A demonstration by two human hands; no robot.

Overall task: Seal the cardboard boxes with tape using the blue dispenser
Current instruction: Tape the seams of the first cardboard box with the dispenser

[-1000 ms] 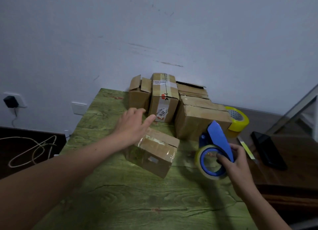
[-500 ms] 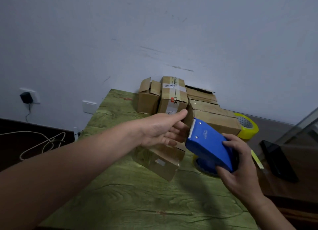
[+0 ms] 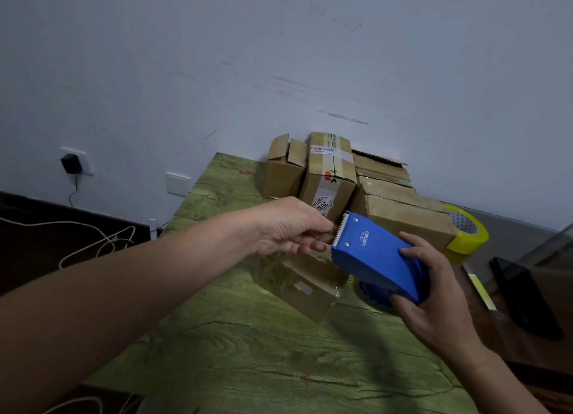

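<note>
The right hand [image 3: 434,292] grips a blue plastic tape dispenser [image 3: 372,258] above the green wood-grain bench [image 3: 248,351], with its toothed edge pointing to the left. The left hand [image 3: 288,227] has its curled fingers at this edge; whether they pinch something is not clear. Below the hands lies a small brown cardboard box [image 3: 307,286]. More brown cardboard boxes [image 3: 328,178] stand against the wall, with a yellow tape roll [image 3: 468,234] just beside them on the right.
</note>
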